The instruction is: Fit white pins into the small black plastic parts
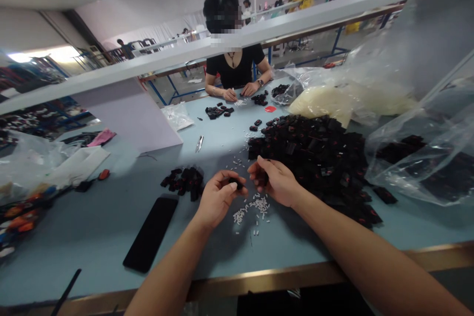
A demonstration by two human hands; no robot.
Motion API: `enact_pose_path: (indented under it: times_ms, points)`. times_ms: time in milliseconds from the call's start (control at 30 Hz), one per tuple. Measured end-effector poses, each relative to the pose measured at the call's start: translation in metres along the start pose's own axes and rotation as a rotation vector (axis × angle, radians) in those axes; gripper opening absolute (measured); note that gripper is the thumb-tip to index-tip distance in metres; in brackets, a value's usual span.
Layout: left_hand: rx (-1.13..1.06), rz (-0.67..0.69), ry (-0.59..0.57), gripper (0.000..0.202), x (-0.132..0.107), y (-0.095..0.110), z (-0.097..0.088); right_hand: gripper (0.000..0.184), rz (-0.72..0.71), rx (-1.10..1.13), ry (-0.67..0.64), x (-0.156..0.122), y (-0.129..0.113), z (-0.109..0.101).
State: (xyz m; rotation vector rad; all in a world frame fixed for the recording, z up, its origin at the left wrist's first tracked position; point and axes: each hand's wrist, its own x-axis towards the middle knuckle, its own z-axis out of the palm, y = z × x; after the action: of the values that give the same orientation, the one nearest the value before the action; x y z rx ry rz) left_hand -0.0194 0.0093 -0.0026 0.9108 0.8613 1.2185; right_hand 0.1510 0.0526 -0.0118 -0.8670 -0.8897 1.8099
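My left hand (218,196) is curled, pinching a small black part (237,183) between thumb and fingers. My right hand (273,180) is closed too, fingers bent toward the left hand; what it holds is hidden. Both hover just above small white pieces (255,206) scattered on the light blue table (111,222). A big heap of black parts with red marks (314,153) lies right beside my right hand. A small pile of black parts (185,181) sits left of my left hand.
A black phone (151,232) lies face down at the front left. A person in black sits opposite, hands (240,93) on small black parts. Clear plastic bags (418,158) crowd the right side. A white divider (133,113) stands on the left, tweezers (199,143) near it.
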Motion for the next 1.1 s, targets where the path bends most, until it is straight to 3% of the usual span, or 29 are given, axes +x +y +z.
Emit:
enact_pose_path:
  times_ms: [133, 267, 433, 667, 1100]
  points:
    - [0.009, 0.006, 0.018, 0.022, 0.0015, -0.0036, -0.0016, 0.046, -0.117, -0.053, 0.060, -0.0001, -0.0012, 0.0011]
    - [0.020, 0.010, 0.011, 0.027, 0.0025, -0.0069, -0.0032, 0.055, -0.104, -0.100, 0.059, -0.0004, -0.0040, 0.0001]
    - [0.022, 0.012, -0.001, 0.028, 0.0033, -0.0079, -0.0043, 0.056, -0.080, 0.043, -0.019, -0.0029, -0.0050, -0.0006]
    - [0.041, 0.001, -0.003, 0.029, 0.0030, -0.0077, -0.0041, 0.024, -0.145, 0.005, -0.133, -0.0068, -0.0050, 0.0011]
    - [0.096, 0.011, -0.033, 0.025, 0.0024, -0.0092, -0.0053, 0.024, -0.199, -0.096, -0.143, -0.0061, -0.0024, 0.0017]
